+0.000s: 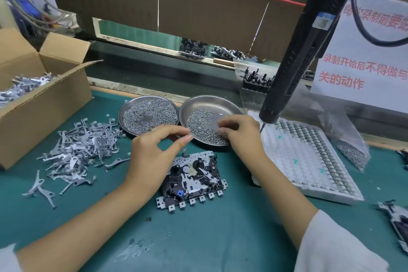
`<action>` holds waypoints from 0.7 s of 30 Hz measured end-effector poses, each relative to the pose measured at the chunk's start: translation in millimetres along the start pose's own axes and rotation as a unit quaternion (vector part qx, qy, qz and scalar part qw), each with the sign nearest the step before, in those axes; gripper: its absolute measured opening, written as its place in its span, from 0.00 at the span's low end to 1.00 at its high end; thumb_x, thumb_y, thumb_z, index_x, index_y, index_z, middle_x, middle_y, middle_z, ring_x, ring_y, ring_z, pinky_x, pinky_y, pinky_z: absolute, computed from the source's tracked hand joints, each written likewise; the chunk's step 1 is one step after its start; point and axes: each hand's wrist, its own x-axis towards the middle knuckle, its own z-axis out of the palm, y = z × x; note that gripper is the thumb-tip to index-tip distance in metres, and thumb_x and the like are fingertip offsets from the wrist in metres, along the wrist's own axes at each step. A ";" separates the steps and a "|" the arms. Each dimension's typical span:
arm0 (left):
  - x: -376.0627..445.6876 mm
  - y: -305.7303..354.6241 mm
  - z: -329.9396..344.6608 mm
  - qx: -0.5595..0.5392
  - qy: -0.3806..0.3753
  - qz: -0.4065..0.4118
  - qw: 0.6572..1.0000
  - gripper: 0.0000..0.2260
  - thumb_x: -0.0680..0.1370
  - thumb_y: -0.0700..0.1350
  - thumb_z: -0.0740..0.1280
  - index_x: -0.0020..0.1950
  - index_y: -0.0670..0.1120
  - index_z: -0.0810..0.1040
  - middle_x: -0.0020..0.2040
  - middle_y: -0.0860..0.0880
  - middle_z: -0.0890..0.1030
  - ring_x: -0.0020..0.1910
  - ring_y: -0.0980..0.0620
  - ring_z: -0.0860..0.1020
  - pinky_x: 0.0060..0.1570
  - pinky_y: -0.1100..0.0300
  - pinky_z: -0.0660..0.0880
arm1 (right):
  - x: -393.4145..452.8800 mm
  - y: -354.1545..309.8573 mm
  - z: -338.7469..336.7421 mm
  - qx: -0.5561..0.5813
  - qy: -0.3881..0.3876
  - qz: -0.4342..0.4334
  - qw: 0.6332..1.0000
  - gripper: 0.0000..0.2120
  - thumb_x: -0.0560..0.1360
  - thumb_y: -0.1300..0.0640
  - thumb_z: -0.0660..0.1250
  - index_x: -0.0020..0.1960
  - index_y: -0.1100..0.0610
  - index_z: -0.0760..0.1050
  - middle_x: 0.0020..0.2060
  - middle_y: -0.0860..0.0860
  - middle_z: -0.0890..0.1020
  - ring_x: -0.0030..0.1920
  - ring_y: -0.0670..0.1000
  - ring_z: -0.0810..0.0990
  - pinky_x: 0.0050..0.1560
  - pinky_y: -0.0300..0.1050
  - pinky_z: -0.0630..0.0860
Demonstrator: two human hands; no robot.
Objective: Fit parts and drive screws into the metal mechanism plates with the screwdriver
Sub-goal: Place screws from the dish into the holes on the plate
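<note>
A metal mechanism plate (194, 180) with black parts and a blue piece lies flat on the green mat between my forearms. Behind it stand two steel dishes of small screws, the left dish (124, 110) fuller than the right dish (213, 99). My left hand (152, 152) hovers at the right dish's near rim, thumb and forefinger tips pinched together on what seems to be a tiny screw. My right hand (240, 133) reaches into the right dish, fingers curled down and pinching among the screws. The black electric screwdriver (293, 62) hangs free at the right, its tip just beside my right hand.
A heap of grey metal levers (77, 150) lies left, beside an open cardboard box (44, 104) holding more. Right of the dishes: a white compartment tray (309, 161) and a plastic bag of screws (351, 152). Another mechanism (397, 223) sits at the right edge.
</note>
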 end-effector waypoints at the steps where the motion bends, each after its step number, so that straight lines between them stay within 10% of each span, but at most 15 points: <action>1: -0.2 -0.3 0.3 -0.005 -0.002 -0.006 1.000 0.08 0.70 0.39 0.75 0.45 0.50 0.83 0.41 0.59 0.83 0.42 0.62 0.80 0.47 0.75 0.71 | -0.3 0.2 -0.1 0.008 0.001 0.000 1.000 0.07 0.72 0.70 0.70 0.47 0.61 0.83 0.40 0.51 0.83 0.41 0.47 0.81 0.50 0.38 0.78; 6: -0.2 0.1 0.2 -0.031 -0.009 -0.026 0.999 0.08 0.69 0.41 0.75 0.44 0.53 0.83 0.41 0.59 0.83 0.41 0.61 0.80 0.46 0.74 0.72 | -8.8 -4.6 -4.0 0.041 -0.004 -0.028 0.999 0.08 0.71 0.69 0.71 0.46 0.58 0.83 0.38 0.47 0.82 0.36 0.35 0.78 0.44 0.23 0.73; 11: -3.3 4.9 2.4 -0.063 -0.025 -0.043 0.997 0.07 0.68 0.43 0.76 0.43 0.52 0.84 0.39 0.57 0.83 0.39 0.60 0.80 0.46 0.69 0.74 | -37.3 -16.0 -10.2 0.244 -0.013 0.028 0.969 0.10 0.70 0.68 0.73 0.41 0.53 0.81 0.35 0.45 0.84 0.38 0.40 0.82 0.41 0.31 0.77; 16: -8.7 13.3 3.4 -0.083 -0.023 -0.014 0.996 0.09 0.66 0.47 0.75 0.44 0.52 0.83 0.41 0.56 0.84 0.40 0.60 0.80 0.46 0.72 0.73 | -75.5 -22.5 -7.8 0.502 -0.090 0.115 0.853 0.11 0.67 0.68 0.72 0.49 0.63 0.78 0.39 0.56 0.84 0.42 0.52 0.85 0.40 0.38 0.79; 21: -12.6 14.7 7.3 -0.087 -0.051 -0.003 0.995 0.10 0.66 0.46 0.75 0.46 0.51 0.83 0.42 0.56 0.84 0.42 0.58 0.80 0.45 0.72 0.72 | -77.4 -20.5 -10.6 0.491 -0.077 0.120 0.860 0.17 0.60 0.64 0.74 0.49 0.60 0.78 0.38 0.55 0.85 0.38 0.50 0.84 0.40 0.37 0.79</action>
